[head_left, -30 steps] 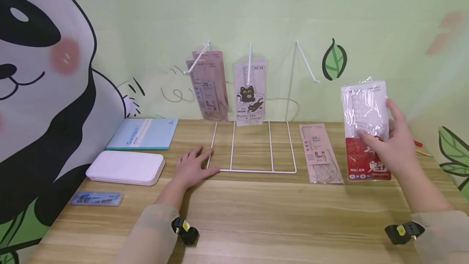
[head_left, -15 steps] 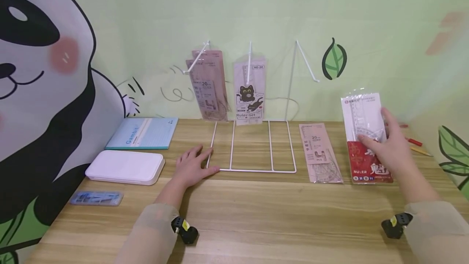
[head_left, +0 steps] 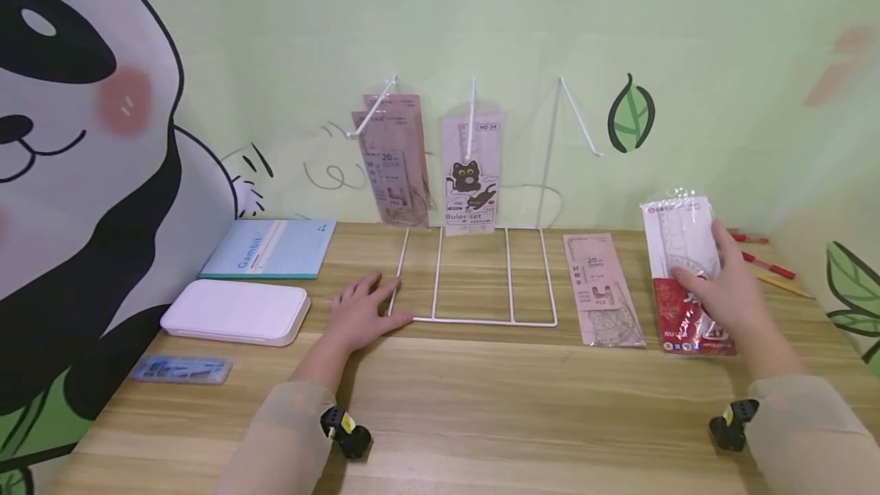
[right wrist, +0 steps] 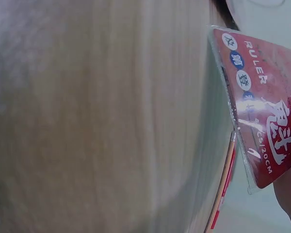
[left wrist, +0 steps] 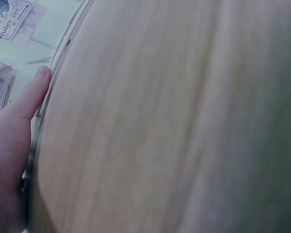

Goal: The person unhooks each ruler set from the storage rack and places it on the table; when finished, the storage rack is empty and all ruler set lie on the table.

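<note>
My right hand [head_left: 722, 296] grips a clear ruler packet with a red bottom label [head_left: 681, 266] and holds it tilted low over the table's right side; the red label [right wrist: 266, 111] fills the right wrist view. A pink ruler packet [head_left: 600, 289] lies flat just left of it. My left hand [head_left: 360, 312] rests flat on the table, fingers straight, against the front left corner of the white wire display stand [head_left: 474, 281]; its thumb [left wrist: 31, 94] shows beside the wire. Pink packets [head_left: 392, 159] and a cat ruler set [head_left: 470, 174] hang on two hooks; the right hook [head_left: 577, 117] is bare.
A blue notebook [head_left: 271, 249], a white case [head_left: 234, 313] and a small clear blue box [head_left: 182, 370] lie at the left. Red and yellow pencils [head_left: 766, 266] lie at the far right by the wall. Bare wood spreads along the table's front.
My right hand has lowered the red-labelled ruler packet from upright in the air down toward the table. The left hand has not moved.
</note>
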Demonstrator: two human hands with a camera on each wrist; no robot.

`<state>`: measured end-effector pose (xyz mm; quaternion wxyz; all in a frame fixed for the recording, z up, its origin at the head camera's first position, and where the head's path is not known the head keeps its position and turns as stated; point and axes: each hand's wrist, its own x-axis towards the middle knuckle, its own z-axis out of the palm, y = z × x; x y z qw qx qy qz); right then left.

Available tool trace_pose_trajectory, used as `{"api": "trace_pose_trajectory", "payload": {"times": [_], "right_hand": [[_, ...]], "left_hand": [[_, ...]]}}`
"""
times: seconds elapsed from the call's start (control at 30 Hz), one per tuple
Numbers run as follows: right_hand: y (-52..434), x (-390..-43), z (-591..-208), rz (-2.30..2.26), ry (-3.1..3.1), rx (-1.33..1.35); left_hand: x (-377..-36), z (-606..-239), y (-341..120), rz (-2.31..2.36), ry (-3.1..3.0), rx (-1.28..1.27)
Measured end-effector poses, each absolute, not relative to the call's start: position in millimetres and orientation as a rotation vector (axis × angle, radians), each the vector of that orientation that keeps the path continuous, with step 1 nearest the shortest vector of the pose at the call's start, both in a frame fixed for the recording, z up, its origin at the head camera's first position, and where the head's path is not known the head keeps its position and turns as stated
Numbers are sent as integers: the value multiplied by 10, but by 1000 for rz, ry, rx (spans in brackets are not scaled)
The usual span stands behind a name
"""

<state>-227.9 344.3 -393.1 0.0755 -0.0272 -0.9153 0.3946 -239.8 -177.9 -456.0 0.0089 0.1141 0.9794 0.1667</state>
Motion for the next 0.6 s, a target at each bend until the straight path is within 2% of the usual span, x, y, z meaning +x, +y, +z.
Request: {"api": "trace_pose_trajectory", "payload": {"times": [0.6], "right_hand": [[3524,-2386,-4117,872,-2948,53]], "left_hand": [[-2410,-4561,-1781,503,3050,350]]}}
